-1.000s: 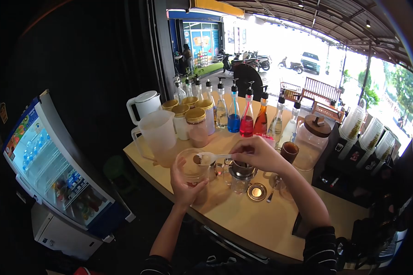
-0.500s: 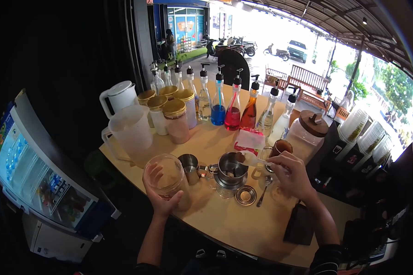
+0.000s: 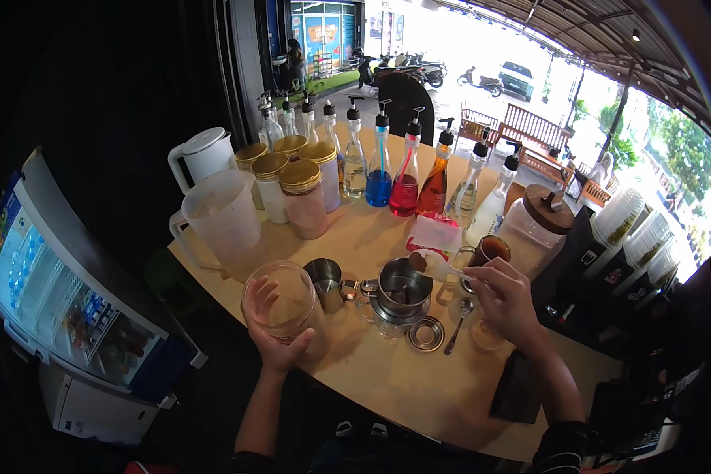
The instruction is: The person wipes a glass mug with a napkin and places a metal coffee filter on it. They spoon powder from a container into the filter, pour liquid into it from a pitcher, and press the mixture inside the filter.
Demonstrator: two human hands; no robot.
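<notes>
Clear jar, powdered spoon, steel filter.
Near left, left hand [image 3: 278, 347] wraps round jar [image 3: 283, 296]; right hand [image 3: 504, 299] pinches pale spoon [image 3: 433, 264], brown-powdered, by shiny cylindrical filter [image 3: 404, 289] atop glass cup [image 3: 390, 325]. Far: slim pump bottles [image 3: 405, 189].

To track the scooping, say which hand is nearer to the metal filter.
Right. The right hand is just right of the metal filter, holding a spoon at its rim; the left hand is farther off, leftward, on the clear jar.

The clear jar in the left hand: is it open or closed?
Open: the jar shows a bare rim with no lid, above the left hand.
</notes>
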